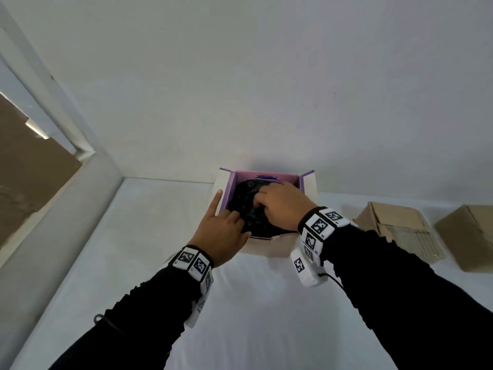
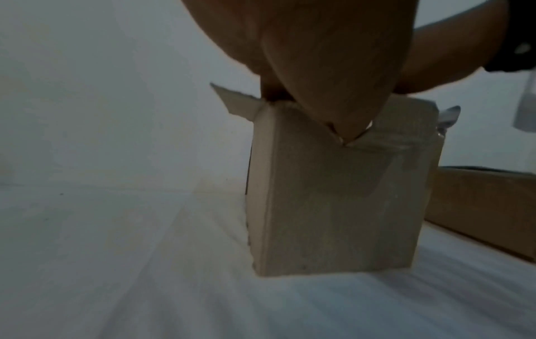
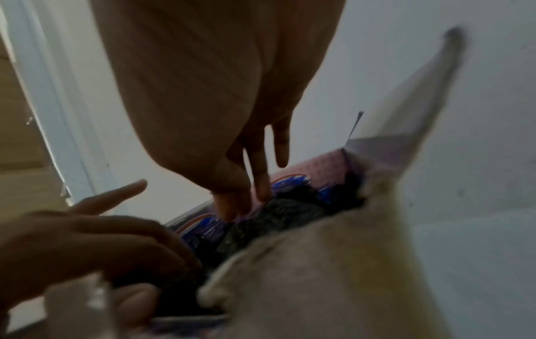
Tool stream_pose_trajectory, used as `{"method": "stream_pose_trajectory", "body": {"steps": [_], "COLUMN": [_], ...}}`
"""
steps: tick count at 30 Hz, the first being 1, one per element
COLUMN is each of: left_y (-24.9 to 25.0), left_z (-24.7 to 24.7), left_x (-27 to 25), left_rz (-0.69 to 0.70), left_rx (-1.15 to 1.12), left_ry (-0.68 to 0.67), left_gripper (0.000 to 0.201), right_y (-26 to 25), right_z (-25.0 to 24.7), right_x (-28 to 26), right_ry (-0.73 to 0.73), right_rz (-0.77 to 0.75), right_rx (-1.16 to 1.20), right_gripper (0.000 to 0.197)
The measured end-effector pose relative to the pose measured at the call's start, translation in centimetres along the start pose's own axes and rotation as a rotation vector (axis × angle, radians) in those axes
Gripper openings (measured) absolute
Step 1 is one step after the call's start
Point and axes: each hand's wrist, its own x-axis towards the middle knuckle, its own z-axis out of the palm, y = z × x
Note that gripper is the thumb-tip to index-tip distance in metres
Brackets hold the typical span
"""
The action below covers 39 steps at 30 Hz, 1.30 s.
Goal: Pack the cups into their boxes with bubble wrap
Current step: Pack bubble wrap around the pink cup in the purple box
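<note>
Both hands were inside the mouth of the open box (image 1: 308,193), pressing on a dark bubble-wrapped bundle (image 1: 246,206) seated within it. The right hand (image 1: 282,206) lay over the bundle's right side with its fingers (image 3: 232,201) bent downward onto the wrap; whether they pinched the wrap or merely pushed it could not be determined, the wrist view being blurred. The left hand (image 1: 222,231) pressed the bundle's near left part with curled fingers, its index finger (image 1: 216,202) extended upward along the box's left wall. The box had a pale exterior and a purple printed interior, flaps standing open, and stood on a white table (image 1: 133,263) against the white wall (image 1: 240,76). The cup itself was not discernible beneath the wrap. Two brown cardboard boxes (image 1: 400,228) (image 1: 469,236) lay on the table well to the right.
</note>
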Motion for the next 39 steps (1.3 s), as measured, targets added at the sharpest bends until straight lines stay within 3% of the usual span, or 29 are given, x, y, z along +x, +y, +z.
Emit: {"method": "stream_pose_trajectory", "body": {"steps": [5,10,20,22,26,29,32,34,37,39], "left_y": [0.7,0.6,1.2,0.8,0.0,-0.1,-0.3,-0.5,-0.9,-0.9], "left_z": [1.0,0.8,-0.2,-0.5,-1.8,-2.5,-2.9,-3.1,-3.1,-3.0], "left_x": [-1.4,-1.2,0.0,0.5,1.6,2.2,3.3,4.0,4.5,4.6], "left_rz": [0.004,-0.028,-0.065,-0.048,-0.006,-0.025,-0.082,-0.117,-0.147,-0.141], "left_rx": [-0.021,-0.083,-0.024,-0.041,-0.026,-0.057,-0.155,-0.223,-0.283,-0.273], "left_ry": [0.146,0.115,-0.092,-0.14,-0.306,-0.369,-0.463,-0.499,-0.518,-0.528], "left_gripper": [0.039,0.037,0.029,0.031,0.041,0.039,0.031,0.023,0.021,0.022], "right_y": [-0.8,-0.4,0.0,0.1,1.4,1.7,1.6,2.0,3.4,4.0], "right_z": [2.7,3.4,4.0,4.0,4.0,4.7,4.8,4.2,3.4,3.4], "right_x": [3.1,4.5,5.8,5.4,4.2,3.9,3.9,3.8,2.9,2.1], "right_ry": [-0.227,-0.345,-0.307,-0.185,0.061,0.011,-0.082,-0.064,0.055,0.0], "right_rz": [-0.122,-0.132,-0.128,-0.091,0.106,0.199,0.257,0.23,0.202,0.259], "right_rx": [0.031,0.013,0.064,0.1,-0.129,-0.157,0.025,0.065,-0.134,-0.29], "right_gripper": [0.054,0.057,0.046,0.041,0.04,0.04,0.034,0.028,0.035,0.043]}}
